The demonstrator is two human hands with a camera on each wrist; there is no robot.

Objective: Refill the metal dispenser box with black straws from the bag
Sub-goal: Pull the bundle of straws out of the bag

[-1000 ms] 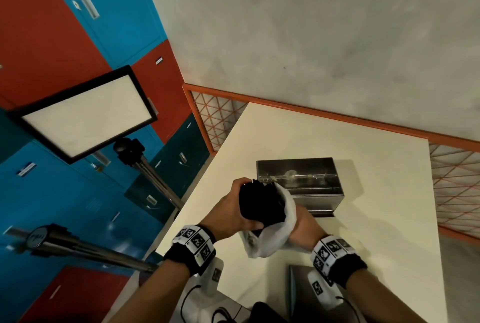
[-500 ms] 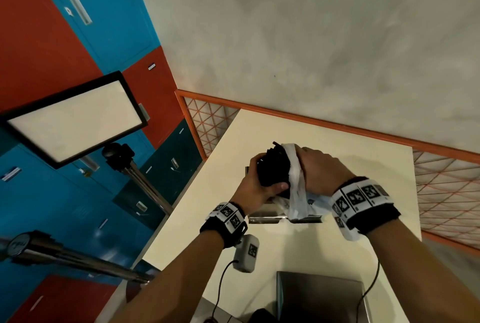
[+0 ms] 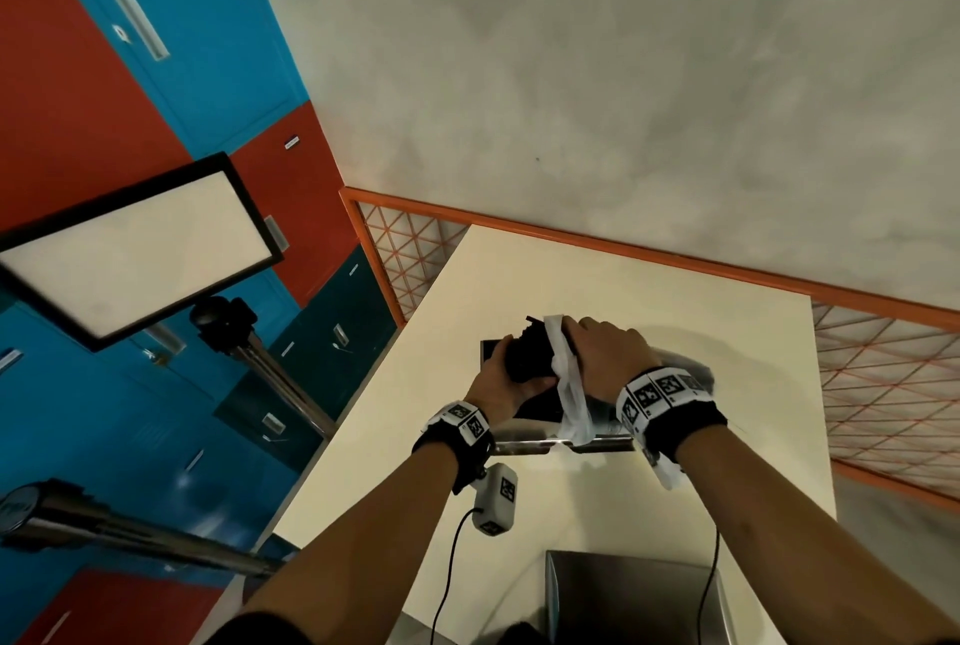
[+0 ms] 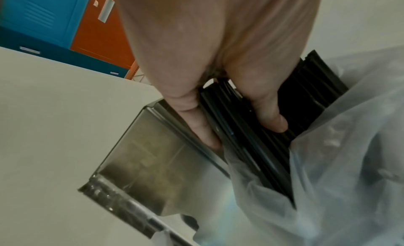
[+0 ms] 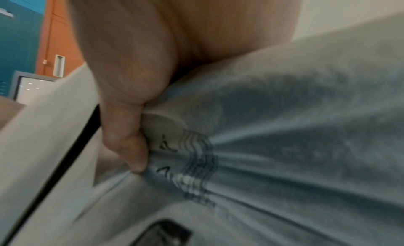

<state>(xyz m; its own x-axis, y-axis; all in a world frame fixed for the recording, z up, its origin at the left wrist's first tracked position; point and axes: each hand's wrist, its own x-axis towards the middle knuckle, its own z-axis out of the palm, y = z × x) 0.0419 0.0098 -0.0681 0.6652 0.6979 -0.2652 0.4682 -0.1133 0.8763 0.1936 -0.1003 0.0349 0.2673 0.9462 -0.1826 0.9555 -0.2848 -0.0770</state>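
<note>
A bundle of black straws sticks out of a clear plastic bag, held over the open metal dispenser box on the cream table. My left hand grips the exposed straws, thumb and fingers curled round the bundle. My right hand grips the bag from the right, bunching the plastic. Most of the box is hidden under my hands in the head view.
A grey metal lid or tray lies at the table's near edge. Cables hang from my wrists. A light panel on a stand and red and blue lockers are left of the table. An orange rail runs behind.
Both hands have carried the bag of straws from near my body forward and over the dispenser box. More of the black bundle now shows outside the bag.
</note>
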